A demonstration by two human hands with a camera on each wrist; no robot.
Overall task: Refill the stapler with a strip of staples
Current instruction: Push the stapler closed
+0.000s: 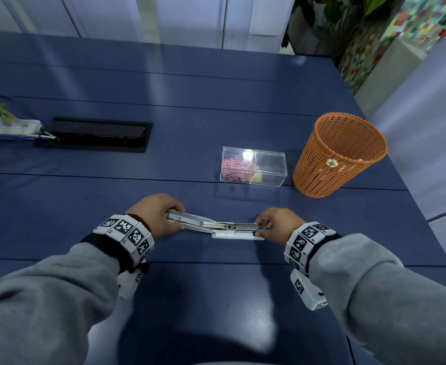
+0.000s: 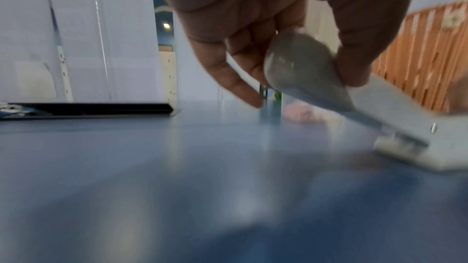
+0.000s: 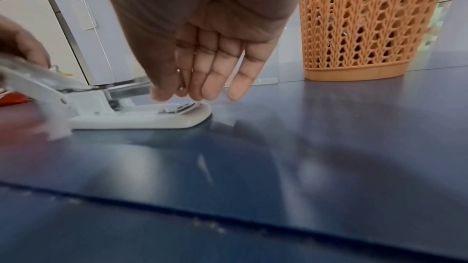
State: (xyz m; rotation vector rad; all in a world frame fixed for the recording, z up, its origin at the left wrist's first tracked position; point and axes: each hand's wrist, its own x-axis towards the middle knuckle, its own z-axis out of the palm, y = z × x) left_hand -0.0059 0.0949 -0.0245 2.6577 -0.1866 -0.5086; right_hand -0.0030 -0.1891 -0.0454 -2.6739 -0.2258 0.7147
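Observation:
A white stapler [image 1: 227,229] lies on the blue table [image 1: 190,299], swung wide open. My left hand [image 1: 158,214] grips the raised top cover [image 2: 303,71] between thumb and fingers at the stapler's left end. The white base [image 3: 142,119] rests flat on the table. Above it the metal magazine [image 3: 129,90] runs right into my right hand [image 1: 272,225], whose thumb and forefinger pinch its front end. Small bits of metal glint between those fingers. I cannot tell whether a strip of staples lies in the magazine.
A clear two-part box [image 1: 253,168] holding pink paper clips stands behind the stapler. An orange mesh basket [image 1: 340,154] is to its right, near the table's right edge. A black cable hatch [image 1: 95,134] and white cables [image 1: 5,126] are at the far left.

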